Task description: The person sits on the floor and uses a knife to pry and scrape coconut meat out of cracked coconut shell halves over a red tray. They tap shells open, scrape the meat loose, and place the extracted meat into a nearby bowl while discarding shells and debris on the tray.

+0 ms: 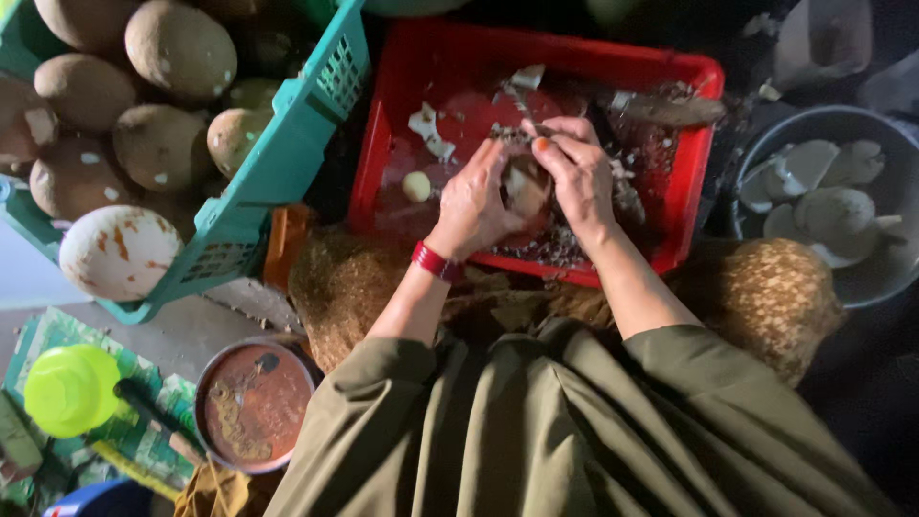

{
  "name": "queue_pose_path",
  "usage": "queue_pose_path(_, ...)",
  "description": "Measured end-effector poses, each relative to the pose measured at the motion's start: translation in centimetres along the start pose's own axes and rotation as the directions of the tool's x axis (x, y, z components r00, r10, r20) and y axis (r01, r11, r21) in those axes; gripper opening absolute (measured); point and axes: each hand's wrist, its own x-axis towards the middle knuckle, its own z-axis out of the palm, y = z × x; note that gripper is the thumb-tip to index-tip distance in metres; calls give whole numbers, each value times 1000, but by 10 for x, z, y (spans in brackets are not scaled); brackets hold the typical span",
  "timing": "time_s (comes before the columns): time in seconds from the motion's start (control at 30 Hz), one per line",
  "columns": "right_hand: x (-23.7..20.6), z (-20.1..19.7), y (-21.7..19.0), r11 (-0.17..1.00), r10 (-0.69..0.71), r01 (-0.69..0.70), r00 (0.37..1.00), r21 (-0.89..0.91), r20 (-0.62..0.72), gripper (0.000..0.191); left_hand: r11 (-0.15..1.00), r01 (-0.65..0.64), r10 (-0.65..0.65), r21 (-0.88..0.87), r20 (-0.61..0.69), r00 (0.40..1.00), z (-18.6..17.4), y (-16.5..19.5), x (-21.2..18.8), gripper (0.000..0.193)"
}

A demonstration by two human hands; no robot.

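So, a pale, rounded chunk of coconut flesh with brown skin is gripped between both hands, right over the red plastic crate. The left hand is cupped round its left side, fingers curled shut on it; the right hand is closed over the top and right side, and something thin may be pinched at the fingertips, too blurry to call. The piece sits dead centre between the two hands, neither nearer, long axis running roughly away from the body. A red bangle is worn on the left wrist. Brown shavings litter the crate floor. Rough, fibrous brown coconuts are piled in the teal plastic basket on the left; smooth white peeled pieces are held in a dark metal bowl on the right.
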Motion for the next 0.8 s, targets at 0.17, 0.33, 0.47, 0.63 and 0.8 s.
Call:
queue_pose_path(0.17, -11, -11, 14, 999, 7, -9, 999, -46, -35, 29, 997, -12, 11, 76, 19, 1000, -17, 29, 4, 85)
queue_pose_path(0.33, -34, -12, -2, 985, -48, 38, 997, -166, -55, 28, 997, 40, -45, -63, -76, 996, -9, 27, -3, 83)
queue_pose_path(0.47, -36, -1, -22, 831, -350, 301, 936, -469, -20, 31, 970, 32, -44, -239, -46, 998, 4, 4, -13, 74)
queue_pose_path(0.63, -17, 3, -22, 954, 280, -297, 922, -25, -267, 25, 997, 25, -35, -70, -142, 989, 23, -14, -12, 105)
queue_pose_path(0.8, -29, 1, -14, 800, -395, 293, 914, -524, -93, 26, 986, 52, -39, -158, 84, 996, 24, -20, -9, 71)
